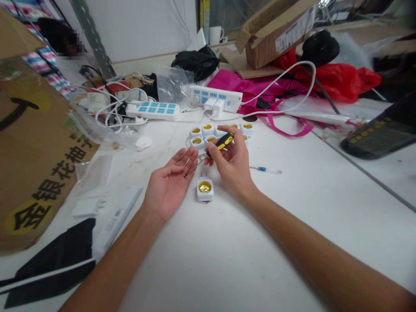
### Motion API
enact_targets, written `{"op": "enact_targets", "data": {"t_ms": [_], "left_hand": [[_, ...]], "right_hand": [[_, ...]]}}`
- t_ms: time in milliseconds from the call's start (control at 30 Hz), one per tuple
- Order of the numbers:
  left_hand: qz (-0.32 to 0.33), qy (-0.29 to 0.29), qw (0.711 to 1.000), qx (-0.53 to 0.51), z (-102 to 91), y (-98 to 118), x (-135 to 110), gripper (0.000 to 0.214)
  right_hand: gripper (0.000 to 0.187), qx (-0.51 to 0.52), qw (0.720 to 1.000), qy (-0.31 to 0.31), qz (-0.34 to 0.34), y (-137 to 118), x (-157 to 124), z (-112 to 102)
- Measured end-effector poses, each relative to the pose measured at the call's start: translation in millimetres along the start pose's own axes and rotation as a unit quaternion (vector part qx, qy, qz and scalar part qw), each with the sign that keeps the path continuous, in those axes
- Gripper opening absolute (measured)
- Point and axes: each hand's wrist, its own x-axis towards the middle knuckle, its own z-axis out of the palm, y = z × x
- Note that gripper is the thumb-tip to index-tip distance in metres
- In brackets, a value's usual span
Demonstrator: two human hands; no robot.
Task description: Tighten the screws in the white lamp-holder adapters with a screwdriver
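Observation:
My right hand [232,162] is shut on a yellow-and-black screwdriver handle [221,144], held above the white table [227,242]. My left hand [170,182] lies open, palm up, just left of it. Thin metal pieces [191,164] stick out past its fingertips, and I cannot tell whether they touch the fingers. A white lamp-socket adapter [205,189] with a brass centre and plug pins stands just below my hands. Several matching adapters [208,134] are grouped behind my hands, partly hidden by my right hand. A thin blue-and-clear screwdriver [264,170] lies to the right.
Two white power strips [152,110] [216,97] with blue panels and tangled white cables sit behind the adapters. A cardboard box [32,143] stands at the left. Plastic bags, a magenta bag [237,84] and a red bag [338,80] crowd the back.

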Motion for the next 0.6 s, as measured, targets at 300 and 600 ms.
{"op": "enact_targets", "data": {"t_ms": [300,600], "left_hand": [[-0.006,0.009,1.000,0.003,-2.2,2.0,2.9,0.050],[-0.001,-0.009,0.998,0.062,1.3,-0.3,1.8,0.038]], "right_hand": [[0.053,-0.004,0.999,0.030,0.022,-1.8,3.0,-2.9],[0.050,-0.009,0.997,0.074,0.017,-0.7,6.6,-4.8]]}}
